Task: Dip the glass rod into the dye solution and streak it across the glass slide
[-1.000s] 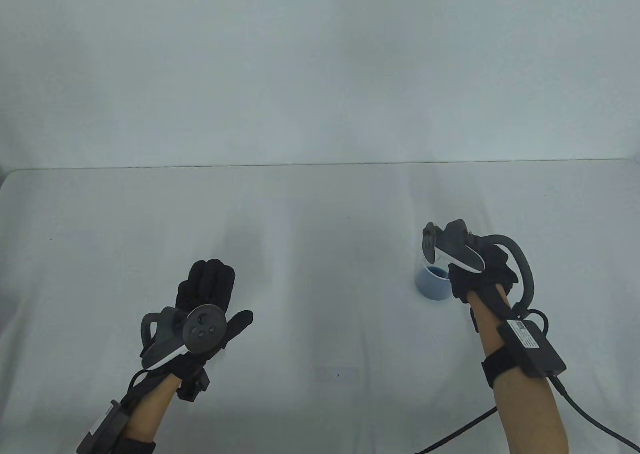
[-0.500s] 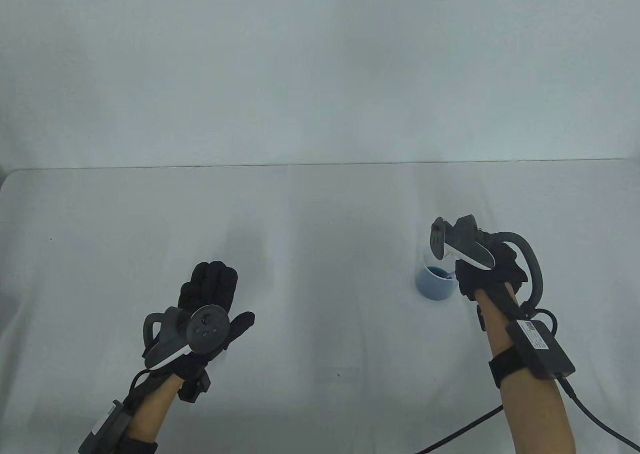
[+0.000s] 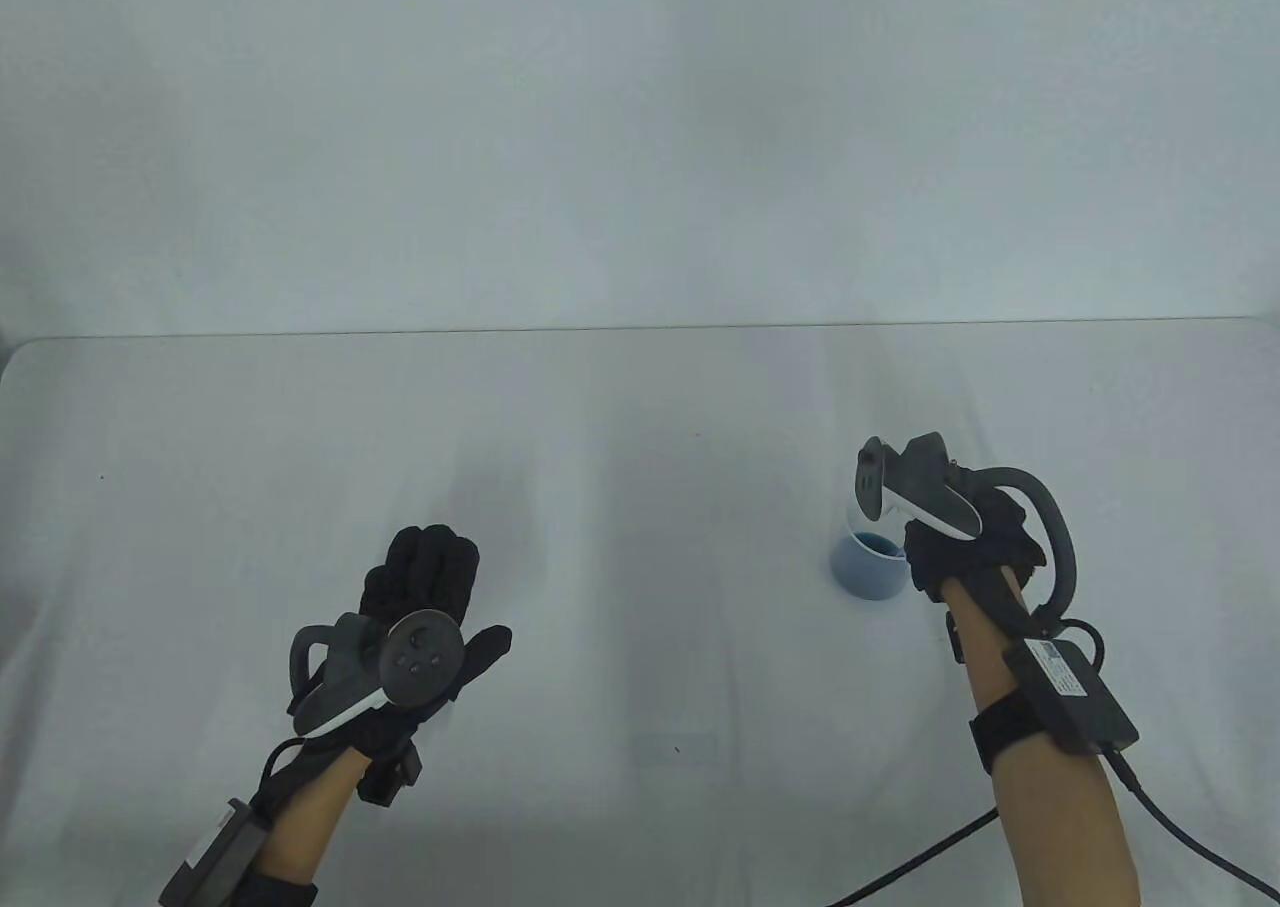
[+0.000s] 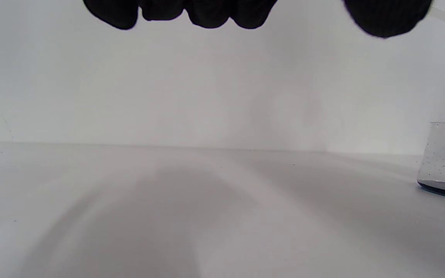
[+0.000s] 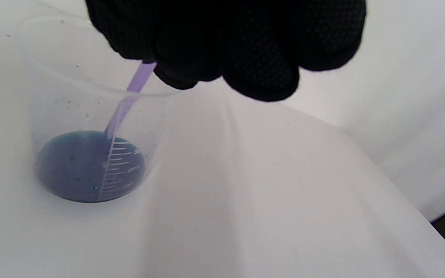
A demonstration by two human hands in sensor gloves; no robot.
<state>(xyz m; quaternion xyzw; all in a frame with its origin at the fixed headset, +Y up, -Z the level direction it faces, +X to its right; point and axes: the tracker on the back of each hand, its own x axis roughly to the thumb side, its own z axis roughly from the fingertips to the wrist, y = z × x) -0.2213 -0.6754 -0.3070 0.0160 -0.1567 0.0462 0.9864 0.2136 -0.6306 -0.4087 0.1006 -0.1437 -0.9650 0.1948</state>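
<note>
A clear graduated cup (image 3: pixel 866 567) with dark blue dye at its bottom stands at the table's right; it also shows in the right wrist view (image 5: pixel 87 146) and at the right edge of the left wrist view (image 4: pixel 444 160). My right hand (image 3: pixel 965 542) grips a pale purple rod (image 5: pixel 128 102) just above the cup's rim. The rod slants down into the cup and its tip is in the dye. A glass slide (image 3: pixel 675 747) lies flat near the front middle of the table. My left hand (image 3: pixel 425 587) rests open and empty, left of the slide.
The table (image 3: pixel 640 407) is covered with a white cloth and its far edge meets a white wall. A black cable (image 3: pixel 920 862) trails from my right wrist across the front right.
My right hand shifted slightly right and up, then settled back a little, with the rod still in the cup. My left hand drifted slightly forward.
</note>
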